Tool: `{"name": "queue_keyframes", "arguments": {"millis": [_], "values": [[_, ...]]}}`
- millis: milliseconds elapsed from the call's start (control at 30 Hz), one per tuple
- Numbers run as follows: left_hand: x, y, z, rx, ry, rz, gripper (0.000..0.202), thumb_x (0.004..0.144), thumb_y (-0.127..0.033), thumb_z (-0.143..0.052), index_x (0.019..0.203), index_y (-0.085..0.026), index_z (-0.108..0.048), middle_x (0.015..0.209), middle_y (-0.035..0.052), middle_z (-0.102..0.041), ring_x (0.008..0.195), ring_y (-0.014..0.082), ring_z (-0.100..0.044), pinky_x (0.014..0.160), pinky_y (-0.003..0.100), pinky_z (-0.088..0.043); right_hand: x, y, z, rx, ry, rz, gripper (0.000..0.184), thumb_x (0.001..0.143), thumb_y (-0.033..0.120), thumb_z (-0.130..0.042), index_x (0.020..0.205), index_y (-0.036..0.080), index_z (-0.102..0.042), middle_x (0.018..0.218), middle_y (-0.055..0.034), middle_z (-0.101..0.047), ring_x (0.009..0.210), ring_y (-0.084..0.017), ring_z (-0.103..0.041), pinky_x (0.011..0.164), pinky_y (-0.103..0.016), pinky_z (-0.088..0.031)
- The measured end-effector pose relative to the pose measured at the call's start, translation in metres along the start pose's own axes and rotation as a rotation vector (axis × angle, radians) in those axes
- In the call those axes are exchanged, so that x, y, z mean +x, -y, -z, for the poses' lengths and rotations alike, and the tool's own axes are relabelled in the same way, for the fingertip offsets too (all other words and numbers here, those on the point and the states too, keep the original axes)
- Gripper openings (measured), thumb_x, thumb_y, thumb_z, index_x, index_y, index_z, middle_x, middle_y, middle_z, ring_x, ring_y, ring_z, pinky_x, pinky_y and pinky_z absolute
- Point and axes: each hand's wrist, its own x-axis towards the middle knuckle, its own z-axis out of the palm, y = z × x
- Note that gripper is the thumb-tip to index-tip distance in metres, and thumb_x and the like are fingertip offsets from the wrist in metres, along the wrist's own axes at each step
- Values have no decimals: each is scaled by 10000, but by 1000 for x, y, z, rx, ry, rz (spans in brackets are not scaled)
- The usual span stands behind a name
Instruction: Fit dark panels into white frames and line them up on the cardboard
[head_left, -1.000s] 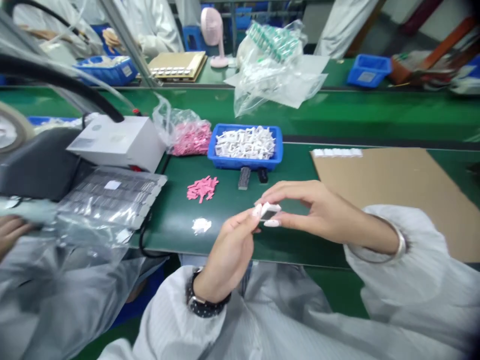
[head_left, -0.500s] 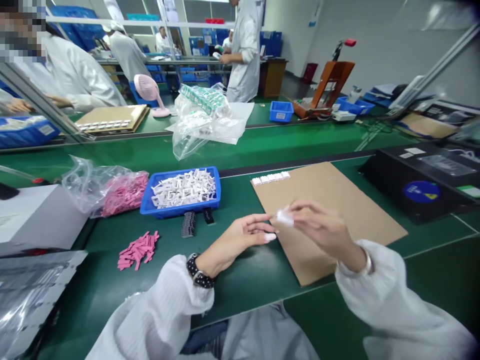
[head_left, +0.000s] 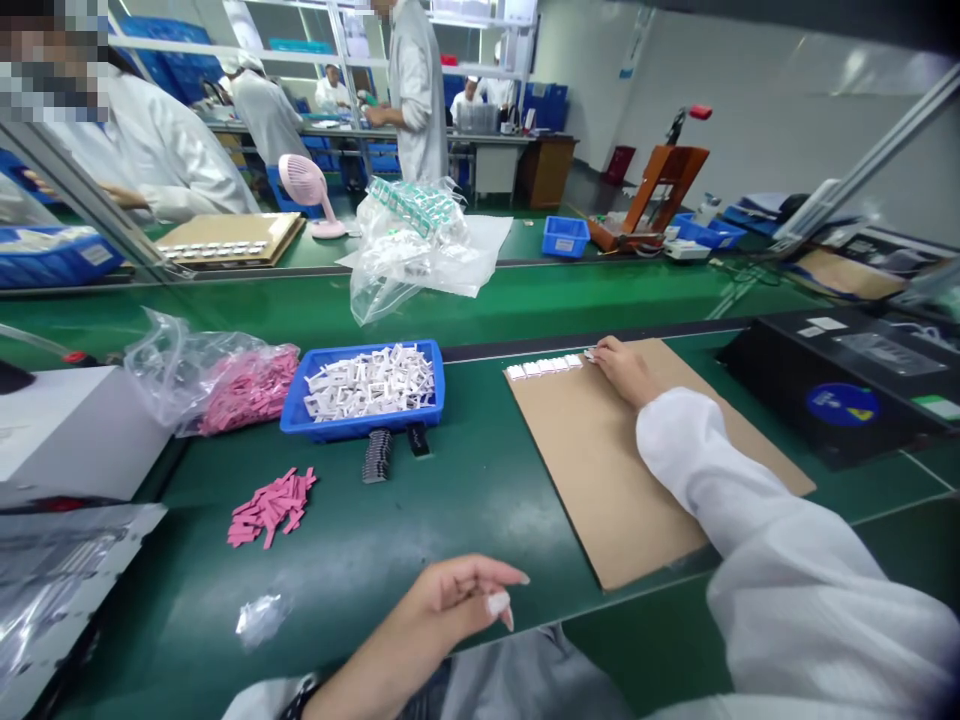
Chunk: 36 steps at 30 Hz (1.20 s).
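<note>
My right hand (head_left: 628, 372) reaches to the far edge of a brown cardboard sheet (head_left: 622, 470). Its fingers pinch a small white plastic piece (head_left: 590, 355), mostly hidden by the fingertips, at the right end of a row of similar white pieces (head_left: 544, 367). Low over the front edge of the green table, my left hand (head_left: 461, 598) is empty, with thumb and fingers apart. Left of the sheet stand a blue tray (head_left: 360, 432) of white plastic parts (head_left: 375, 383), a stack of dark strips (head_left: 377, 457) and a loose pile of pink strips (head_left: 272, 507).
A clear bag of pink strips (head_left: 251, 390) lies beside the tray. Crumpled clear plastic (head_left: 262, 620) is near the front left. At right sits a black machine (head_left: 847, 370). Beyond the green strip are a pink fan (head_left: 306, 185), plastic bags (head_left: 416, 235) and co-workers in white coats.
My right hand has moved away from my left to the far edge of the cardboard, carrying the white piece. My left hand has dropped back toward the front edge. Crumpled plastic now shows at front left.
</note>
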Motion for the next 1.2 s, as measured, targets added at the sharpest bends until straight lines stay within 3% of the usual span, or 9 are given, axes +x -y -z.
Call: {"name": "queue_keyframes", "arguments": {"millis": [67, 167, 267, 333, 500, 700, 867, 1067, 1200], "values": [[-4, 7, -1, 182, -72, -61, 315, 855, -418, -565, 1044, -197, -686, 855, 52, -690, 828, 160, -607, 833, 302, -443, 1, -2, -1, -10, 29, 14, 203, 943, 323, -521, 986, 142, -604, 1009, -52, -615, 848, -142, -594, 753, -321, -519], [3, 14, -16, 658, -162, -290, 292, 894, -260, -462, 1106, -204, -655, 1059, 97, -675, 1036, 232, -582, 936, 410, -427, -2, -2, -2, -15, 54, 32, 201, 947, 313, -514, 1011, 145, -605, 1037, -58, -614, 872, -147, -598, 765, -326, -523], [26, 20, -42, 1109, -105, -535, 387, 891, -200, -455, 1266, -178, -550, 1404, 129, -503, 1335, 312, -396, 1052, 513, -352, -5, 1, -3, -23, 54, 63, 211, 946, 308, -518, 1053, 147, -602, 1075, -66, -613, 922, -163, -603, 804, -353, -524], [48, 26, -59, 1302, -55, -710, 496, 901, -322, -502, 1363, -150, -445, 1522, 140, -350, 1416, 321, -278, 1096, 510, -320, -8, 3, -5, -27, 46, 96, 214, 943, 304, -525, 1065, 148, -605, 1102, -72, -614, 979, -178, -600, 855, -383, -517], [89, 43, -82, 1519, -87, -839, 697, 875, -451, -535, 1433, -99, -311, 1561, 176, -242, 1437, 323, -242, 1110, 495, -306, -16, 2, -9, -25, -14, 155, 225, 937, 295, -534, 1094, 152, -606, 1154, -83, -612, 1050, -195, -590, 911, -411, -496], [87, 55, -69, 1541, -132, -868, 663, 885, -459, -497, 1410, -95, -322, 1537, 199, -288, 1418, 332, -286, 1086, 489, -300, -23, 21, 2, 14, -213, 160, 259, 848, 109, -462, 1011, 141, -661, 1090, -137, -646, 1008, -260, -598, 855, -461, -479], [73, 56, -59, 1541, -177, -846, 630, 866, -429, -533, 1382, -114, -354, 1544, 167, -293, 1424, 312, -270, 1077, 465, -314, -8, 100, 22, 134, -398, 193, 251, 848, 122, -451, 985, 136, -660, 1029, -162, -651, 988, -300, -570, 851, -515, -439], [54, 55, -53, 1488, -244, -793, 609, 842, -381, -576, 1359, -120, -386, 1524, 149, -336, 1418, 303, -270, 1088, 461, -308, 1, 249, 26, 338, -185, 504, 217, 904, 139, -454, 1022, 202, -625, 944, -69, -666, 936, -196, -590, 831, -355, -502], [39, 58, -41, 1457, -251, -783, 564, 840, -351, -575, 1350, -165, -422, 1436, 110, -474, 1371, 293, -348, 1127, 474, -244, -13, 309, 16, 323, -9, 629, 102, 914, 197, -501, 929, 209, -601, 940, -65, -639, 876, -187, -600, 773, -305, -513]]}}
